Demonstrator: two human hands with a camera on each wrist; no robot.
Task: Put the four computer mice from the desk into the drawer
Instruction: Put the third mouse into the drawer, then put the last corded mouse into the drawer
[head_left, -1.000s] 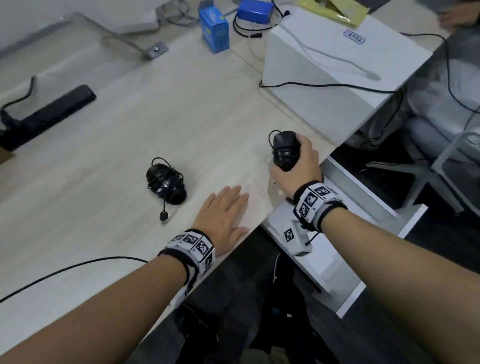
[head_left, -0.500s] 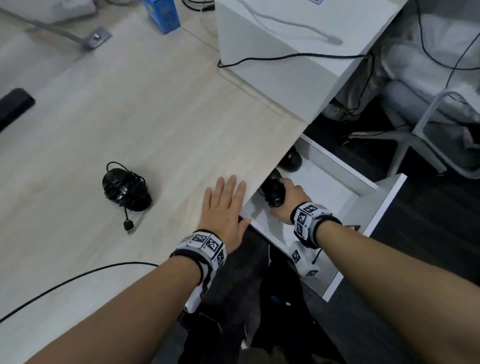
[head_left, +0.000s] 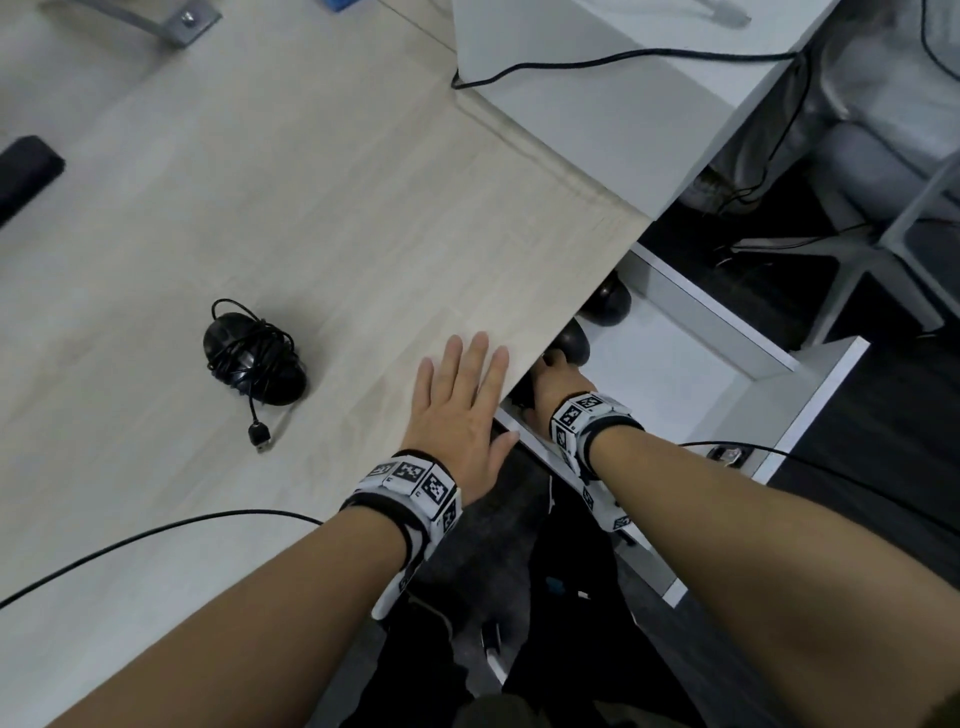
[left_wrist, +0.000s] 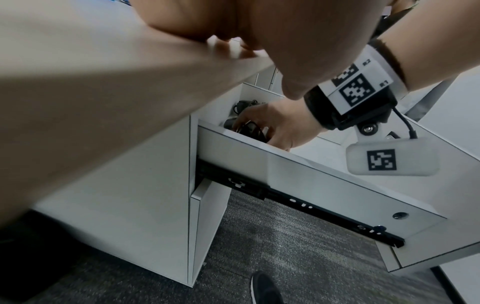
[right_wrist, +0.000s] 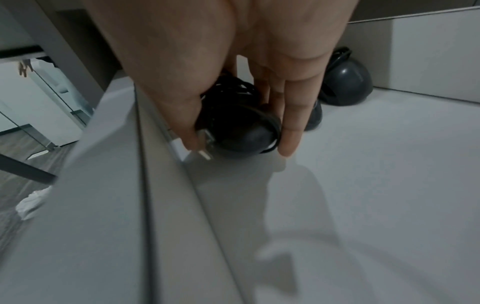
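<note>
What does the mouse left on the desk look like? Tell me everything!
The mouse on the desk is black, rounded and looks like shiny plastic. Its thin black cable is wound around its body, with a loop sticking up and the USB plug trailing toward the person. It lies alone on the pale wooden desktop; neither hand touches it.

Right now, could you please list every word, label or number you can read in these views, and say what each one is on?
"R1": on the right wristband, beside a square black-and-white marker.
"R2": on the same wristband, beside the next marker.
The wristband markers and the wrist camera housing bear coded patterns, not words.
No readable text on the mouse on the desk or the drawer.
</note>
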